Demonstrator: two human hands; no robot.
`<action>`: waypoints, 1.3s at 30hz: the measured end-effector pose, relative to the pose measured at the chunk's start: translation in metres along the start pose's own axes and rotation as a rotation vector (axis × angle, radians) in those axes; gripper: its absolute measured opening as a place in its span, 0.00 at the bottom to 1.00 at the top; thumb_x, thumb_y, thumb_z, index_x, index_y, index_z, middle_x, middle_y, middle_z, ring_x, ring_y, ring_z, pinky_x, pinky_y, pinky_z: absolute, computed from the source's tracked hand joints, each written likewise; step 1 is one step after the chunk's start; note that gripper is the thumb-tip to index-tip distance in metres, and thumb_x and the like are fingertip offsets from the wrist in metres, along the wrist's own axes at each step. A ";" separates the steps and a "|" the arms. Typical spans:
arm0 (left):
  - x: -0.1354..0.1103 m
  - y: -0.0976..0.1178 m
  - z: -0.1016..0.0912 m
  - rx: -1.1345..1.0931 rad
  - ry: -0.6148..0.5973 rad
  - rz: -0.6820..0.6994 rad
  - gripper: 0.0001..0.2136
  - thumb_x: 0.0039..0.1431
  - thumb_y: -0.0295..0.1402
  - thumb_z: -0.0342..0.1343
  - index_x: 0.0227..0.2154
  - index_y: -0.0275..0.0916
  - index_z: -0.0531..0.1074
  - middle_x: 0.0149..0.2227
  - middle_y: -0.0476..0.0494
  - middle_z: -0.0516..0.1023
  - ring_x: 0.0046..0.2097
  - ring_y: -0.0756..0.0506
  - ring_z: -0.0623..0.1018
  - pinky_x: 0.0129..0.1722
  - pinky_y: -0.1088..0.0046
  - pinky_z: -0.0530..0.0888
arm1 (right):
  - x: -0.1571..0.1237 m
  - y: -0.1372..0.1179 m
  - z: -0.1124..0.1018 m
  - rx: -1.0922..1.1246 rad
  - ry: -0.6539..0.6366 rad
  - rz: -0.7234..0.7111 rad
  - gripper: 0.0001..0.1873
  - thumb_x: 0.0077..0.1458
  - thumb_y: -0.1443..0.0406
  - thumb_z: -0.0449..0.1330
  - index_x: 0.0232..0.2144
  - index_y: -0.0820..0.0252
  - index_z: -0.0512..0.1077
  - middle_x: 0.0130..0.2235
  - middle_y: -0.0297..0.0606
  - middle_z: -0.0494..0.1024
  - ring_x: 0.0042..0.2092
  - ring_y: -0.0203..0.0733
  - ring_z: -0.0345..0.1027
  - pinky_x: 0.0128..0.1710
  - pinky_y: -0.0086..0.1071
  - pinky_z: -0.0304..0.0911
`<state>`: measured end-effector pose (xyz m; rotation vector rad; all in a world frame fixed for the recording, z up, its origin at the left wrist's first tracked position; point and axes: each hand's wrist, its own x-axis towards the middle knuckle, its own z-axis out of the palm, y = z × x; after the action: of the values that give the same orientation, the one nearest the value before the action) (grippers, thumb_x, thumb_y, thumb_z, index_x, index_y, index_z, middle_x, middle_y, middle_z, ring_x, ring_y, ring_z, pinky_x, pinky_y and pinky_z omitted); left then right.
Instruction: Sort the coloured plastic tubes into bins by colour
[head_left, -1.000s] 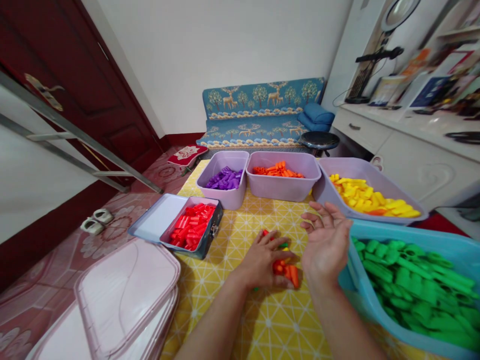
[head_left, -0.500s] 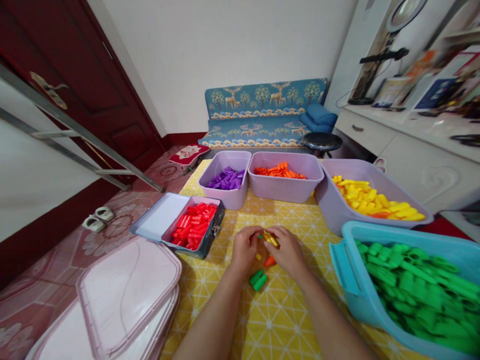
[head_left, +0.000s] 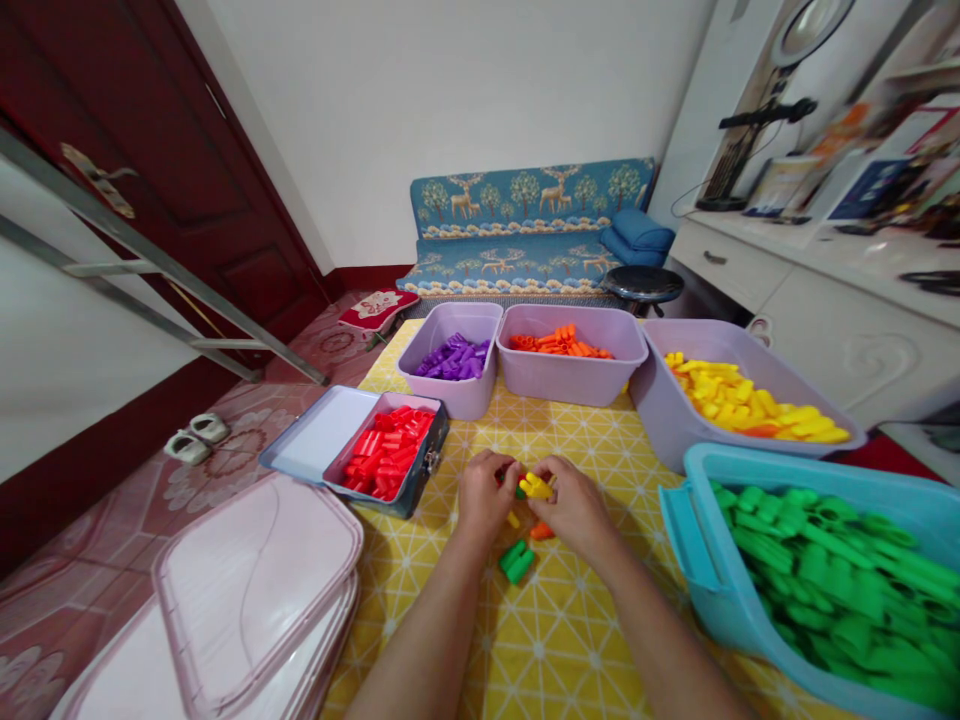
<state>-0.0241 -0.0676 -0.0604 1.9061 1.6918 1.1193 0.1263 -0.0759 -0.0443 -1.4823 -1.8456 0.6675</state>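
Over the middle of the patterned yellow tablecloth (head_left: pixel 592 640), my two hands meet close together. My right hand (head_left: pixel 571 497) is closed on a yellow plastic piece (head_left: pixel 537 486), which points toward the left hand. The fingers of my left hand (head_left: pixel 486 490) are pinched around a small green piece (head_left: pixel 520 492), mostly hidden, with a bit of red beside it. Below the hands, an orange piece (head_left: pixel 541 531) and a small yellow piece (head_left: pixel 513 519) show on the cloth. A pair of green tube pieces (head_left: pixel 517 562) lies nearer to me, between my forearms.
Around the table stand a tin of red pieces (head_left: pixel 426 470), lilac tubs of purple (head_left: pixel 474 395), orange (head_left: pixel 570 385) and yellow pieces (head_left: pixel 667 415), and a turquoise tub of green ones (head_left: pixel 694 560). Pale lids (head_left: pixel 255 590) are stacked at the left. A patterned sofa (head_left: pixel 525 230) is behind.
The yellow piece in my right hand has turned and now shows more fully between the hands. My left hand has shifted slightly left. Tubs and loose pieces stay put.
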 end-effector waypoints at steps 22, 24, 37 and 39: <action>0.002 -0.002 -0.001 -0.319 -0.026 -0.152 0.18 0.62 0.43 0.47 0.33 0.36 0.77 0.32 0.40 0.79 0.35 0.44 0.77 0.38 0.68 0.70 | 0.004 -0.008 -0.011 0.704 0.222 0.183 0.16 0.55 0.54 0.56 0.38 0.59 0.72 0.40 0.41 0.76 0.36 0.39 0.70 0.34 0.33 0.65; 0.003 -0.001 -0.002 -0.551 -0.040 -0.240 0.22 0.63 0.47 0.43 0.39 0.34 0.75 0.35 0.37 0.79 0.37 0.43 0.78 0.39 0.66 0.72 | 0.005 0.001 -0.002 0.545 0.110 0.144 0.15 0.51 0.56 0.60 0.38 0.59 0.73 0.41 0.41 0.77 0.40 0.43 0.70 0.38 0.36 0.66; -0.001 -0.005 0.006 -1.014 -0.086 -0.283 0.28 0.62 0.53 0.41 0.49 0.36 0.71 0.55 0.35 0.71 0.57 0.39 0.69 0.59 0.59 0.63 | -0.005 -0.012 0.008 -0.060 -0.196 -0.162 0.18 0.46 0.68 0.63 0.43 0.56 0.73 0.45 0.39 0.72 0.46 0.43 0.66 0.46 0.35 0.62; -0.003 -0.003 0.008 -1.042 -0.079 -0.282 0.28 0.62 0.54 0.39 0.50 0.38 0.71 0.57 0.36 0.69 0.59 0.39 0.67 0.61 0.58 0.59 | -0.009 -0.017 0.011 -0.096 -0.208 -0.152 0.22 0.45 0.66 0.64 0.46 0.58 0.72 0.45 0.40 0.71 0.46 0.45 0.66 0.46 0.36 0.62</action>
<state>-0.0200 -0.0677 -0.0681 0.9978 0.9424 1.3809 0.1084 -0.0878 -0.0406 -1.3570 -2.1522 0.6881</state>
